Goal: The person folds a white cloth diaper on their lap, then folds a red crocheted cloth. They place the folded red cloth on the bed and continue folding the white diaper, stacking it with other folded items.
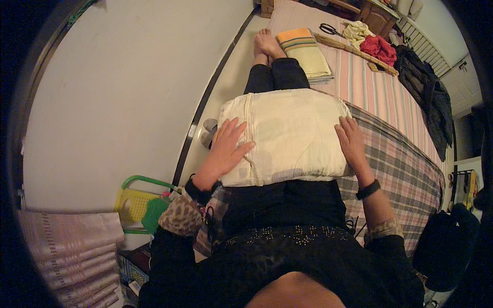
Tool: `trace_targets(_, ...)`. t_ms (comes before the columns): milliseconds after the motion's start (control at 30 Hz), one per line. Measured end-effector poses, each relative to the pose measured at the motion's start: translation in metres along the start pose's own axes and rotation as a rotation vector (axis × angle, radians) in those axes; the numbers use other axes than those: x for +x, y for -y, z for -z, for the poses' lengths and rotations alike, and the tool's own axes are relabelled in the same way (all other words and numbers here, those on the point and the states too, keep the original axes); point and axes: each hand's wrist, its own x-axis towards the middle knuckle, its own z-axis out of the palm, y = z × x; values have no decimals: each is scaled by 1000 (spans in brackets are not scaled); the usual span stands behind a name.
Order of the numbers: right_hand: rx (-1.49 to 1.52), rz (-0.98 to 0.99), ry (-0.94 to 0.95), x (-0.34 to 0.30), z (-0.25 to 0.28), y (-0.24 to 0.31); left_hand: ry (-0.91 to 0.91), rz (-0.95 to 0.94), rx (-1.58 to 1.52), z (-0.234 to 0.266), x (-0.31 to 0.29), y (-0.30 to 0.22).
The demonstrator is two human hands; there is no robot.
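Note:
Across my lap lies a thick, rectangular cream pillow, with a stitched seam along its left side and faint patterned patches showing on the cloth. My left hand rests flat on its left end, fingers spread, the thumb reaching over the seam. At the opposite end, my right hand touches the edge with fingers stretched out. Neither hand grips the cloth. Under the pillow my thighs are hidden, and my bare feet show beyond it.
A folded yellow-orange towel lies by my feet on the striped bed sheet. Further right are black scissors, a straw broom, a red cloth and a dark garment. A green-and-yellow chair stands left.

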Motion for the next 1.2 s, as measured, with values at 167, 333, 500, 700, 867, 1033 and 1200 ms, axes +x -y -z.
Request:
trace_targets(167,90,69,100,-31,18,33,-109,-127,32,-24,-40,-34)
trace_targets(333,139,13,33,-52,2,26,-211,-133,23,-53,-53,-32)
trace_targets(500,107,5,33,-62,-1,11,-263,-109,-31,-55,-59,-26)
trace_targets(700,129,17,-1,-70,1,13,-333,-24,-197,-43,-74,-32)
trace_targets(867,138,-3,20,-71,5,13,-374,-63,24,-30,-74,-57)
trace_targets(1033,248,39,-21,-61,27,24,-370,-57,-97,-30,-55,-74)
trace_targets(1200,248,245,-6,-52,34,49,-358,-68,-56,-39,-49,-75)
